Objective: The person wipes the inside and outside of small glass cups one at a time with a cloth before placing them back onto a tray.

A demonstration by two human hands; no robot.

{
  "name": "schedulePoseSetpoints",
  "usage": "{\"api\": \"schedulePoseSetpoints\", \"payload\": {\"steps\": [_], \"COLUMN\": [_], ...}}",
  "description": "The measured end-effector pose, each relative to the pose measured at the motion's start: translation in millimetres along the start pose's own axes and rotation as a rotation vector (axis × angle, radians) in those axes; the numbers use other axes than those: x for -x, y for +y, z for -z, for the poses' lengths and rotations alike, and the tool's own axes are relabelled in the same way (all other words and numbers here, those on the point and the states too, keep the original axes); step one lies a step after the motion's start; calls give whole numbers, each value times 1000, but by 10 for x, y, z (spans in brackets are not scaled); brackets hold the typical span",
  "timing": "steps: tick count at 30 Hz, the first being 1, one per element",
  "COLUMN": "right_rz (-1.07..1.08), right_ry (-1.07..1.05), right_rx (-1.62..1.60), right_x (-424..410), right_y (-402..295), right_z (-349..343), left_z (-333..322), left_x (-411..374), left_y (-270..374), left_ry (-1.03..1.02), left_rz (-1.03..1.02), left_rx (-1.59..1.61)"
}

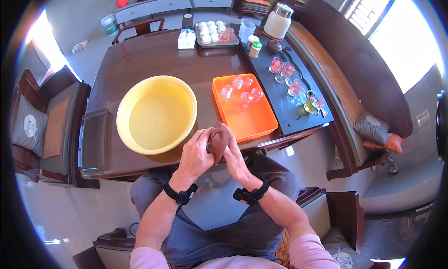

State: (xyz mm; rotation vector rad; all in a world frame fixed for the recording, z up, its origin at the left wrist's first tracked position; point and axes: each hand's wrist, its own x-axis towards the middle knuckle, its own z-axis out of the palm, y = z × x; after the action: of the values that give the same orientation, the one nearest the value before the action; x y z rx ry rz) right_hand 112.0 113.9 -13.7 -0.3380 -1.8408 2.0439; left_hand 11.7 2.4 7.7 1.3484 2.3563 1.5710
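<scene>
A brown cloth (220, 140) is bunched between my two hands, just past the table's front edge. My left hand (195, 155) grips its left side, and my right hand (235, 160) closes on the other side. Whether something is wrapped inside the cloth cannot be seen. Left of the hands stands a large yellow plastic basin (121, 124), apparently with water in it. An orange plastic tray (250, 125) lies just beyond my right hand. Several small clear glass cups (246, 97) sit towards its far end.
A black tea tray (276, 110) on the right bears printed glass cups (287, 70), a glass pitcher (310, 105) and a white kettle (277, 22). White cups fill a grey tray (219, 44) near a tissue pack (186, 39). A dark tray (94, 139) lies left on the wooden table (147, 54).
</scene>
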Motion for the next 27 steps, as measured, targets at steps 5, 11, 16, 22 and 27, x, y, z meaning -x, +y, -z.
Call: {"api": "schedulePoseSetpoints", "payload": {"steps": [5,11,16,22,27], "right_rz": [-6,-149,380,582,633], "right_ry": [13,84,94,37,-11], "right_rx": [-38,-304,694,811,828], "right_x": [6,-19,40,47,25], "right_y": [24,136,-118,-143,-194], "right_z": [31,171,-9,-38,-46], "left_z": [-36,-66,-13,-58,-10], "left_x": [4,7,12,63,23], "left_y": [-11,73,-45,-216,-253], "left_ry": [57,39,14,99,42], "left_rz": [-192,-197,77,98,41], "left_rx": [-143,-94,-42,88,40]}}
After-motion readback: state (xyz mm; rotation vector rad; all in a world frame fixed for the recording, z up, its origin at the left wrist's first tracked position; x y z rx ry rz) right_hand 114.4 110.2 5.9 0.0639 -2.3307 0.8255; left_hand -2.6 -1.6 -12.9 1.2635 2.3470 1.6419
